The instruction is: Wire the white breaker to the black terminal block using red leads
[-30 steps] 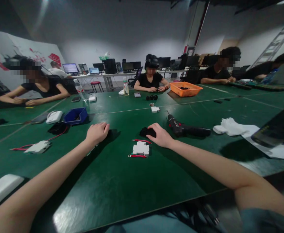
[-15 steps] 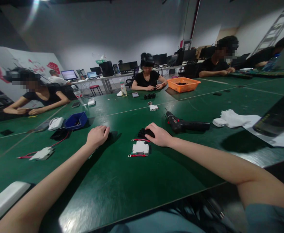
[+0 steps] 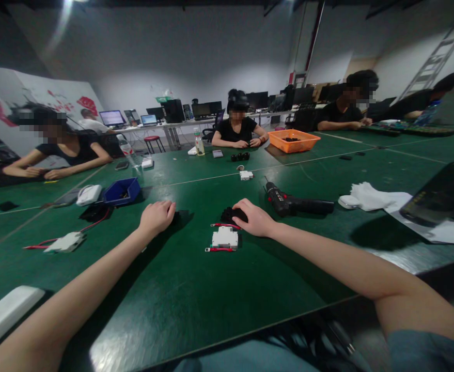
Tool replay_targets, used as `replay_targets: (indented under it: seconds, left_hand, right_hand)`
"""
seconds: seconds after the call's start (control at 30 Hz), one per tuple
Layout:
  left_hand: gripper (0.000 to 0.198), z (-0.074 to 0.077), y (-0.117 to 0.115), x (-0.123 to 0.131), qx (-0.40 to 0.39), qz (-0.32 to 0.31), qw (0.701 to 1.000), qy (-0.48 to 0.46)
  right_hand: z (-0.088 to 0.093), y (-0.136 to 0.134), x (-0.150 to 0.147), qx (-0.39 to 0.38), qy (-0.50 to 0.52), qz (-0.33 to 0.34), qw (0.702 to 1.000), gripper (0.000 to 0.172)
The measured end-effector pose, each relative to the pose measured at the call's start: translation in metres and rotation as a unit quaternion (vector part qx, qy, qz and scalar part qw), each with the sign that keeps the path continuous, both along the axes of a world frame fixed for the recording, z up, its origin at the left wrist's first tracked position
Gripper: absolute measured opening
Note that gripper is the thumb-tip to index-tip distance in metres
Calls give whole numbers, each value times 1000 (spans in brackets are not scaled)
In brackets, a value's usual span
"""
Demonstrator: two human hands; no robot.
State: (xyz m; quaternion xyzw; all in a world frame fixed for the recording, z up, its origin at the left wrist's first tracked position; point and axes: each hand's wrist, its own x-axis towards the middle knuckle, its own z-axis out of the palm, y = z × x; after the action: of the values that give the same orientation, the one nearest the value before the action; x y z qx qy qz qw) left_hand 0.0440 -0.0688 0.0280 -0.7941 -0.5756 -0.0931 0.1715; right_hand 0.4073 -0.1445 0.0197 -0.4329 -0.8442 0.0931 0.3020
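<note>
My left hand rests on the green table with its fingers curled over a small dark thing that I cannot make out. My right hand lies closed on a black bundle, perhaps a glove. Just in front of both hands sits a white breaker module with red wires at its ends. A black and red power screwdriver lies to the right of my right hand.
At the left are a blue bin, a white device and a second white module with red wires. White cloth and paper lie right, an orange tray farther back. Several people sit around the table.
Both hands stay where they were on the table. Only the view has shifted slightly as my head moved.
</note>
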Motion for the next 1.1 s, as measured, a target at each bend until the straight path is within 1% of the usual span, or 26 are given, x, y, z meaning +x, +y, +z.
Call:
replay_targets:
  seconds: [0.33,0.73,1.1]
  left_hand:
    - [52,2,-3,2,3,1,1000,-3]
    - [49,5,-7,3,30,-1,1000,-4]
    - [51,5,-6,3,21,-16,1000,-6]
  right_hand:
    - [-1,1,0,2,-1,1,1000,30]
    - [-2,2,0,7,0,2,1000,30]
    - [0,0,-1,8,-5,2,1000,29]
